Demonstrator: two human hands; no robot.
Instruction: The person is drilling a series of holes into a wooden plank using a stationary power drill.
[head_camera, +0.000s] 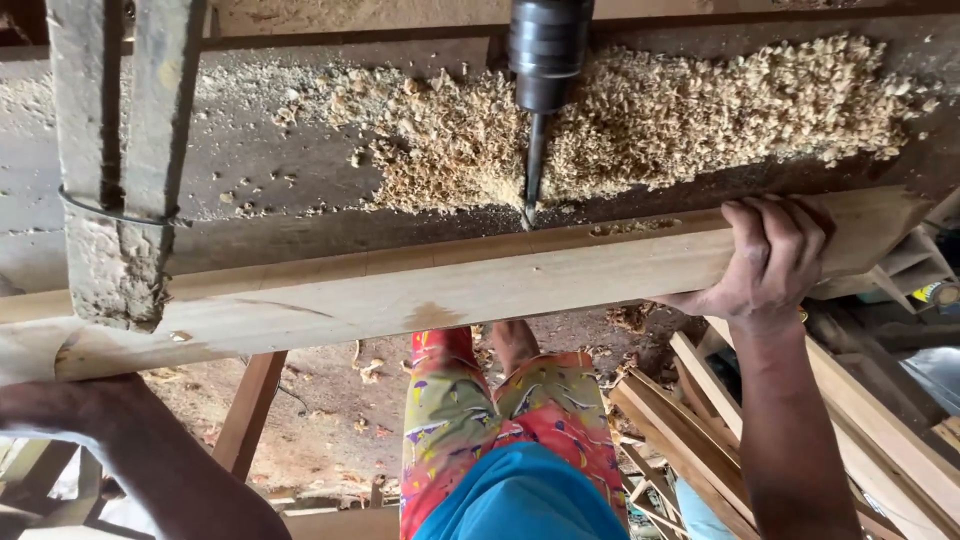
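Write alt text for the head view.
A drill bit meets a long wooden beam on a shavings-covered machine bed. The right hand grips the beam's far side; the left forearm reaches off frame.

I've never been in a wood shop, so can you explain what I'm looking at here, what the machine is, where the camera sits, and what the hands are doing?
The single picture comes from a camera worn on the person's head, looking down past their patterned shorts. At the top hangs a dark drill chuck with a thin bit pointing down; its tip meets the top edge of a long pale wooden plank lying across the machine's table. Behind the bit sits a heap of wood shavings. The right hand grips the plank's right part, fingers curled over its top. The left hand is hidden; only the left forearm shows at the lower left. More wood strips lie stacked below on the right.
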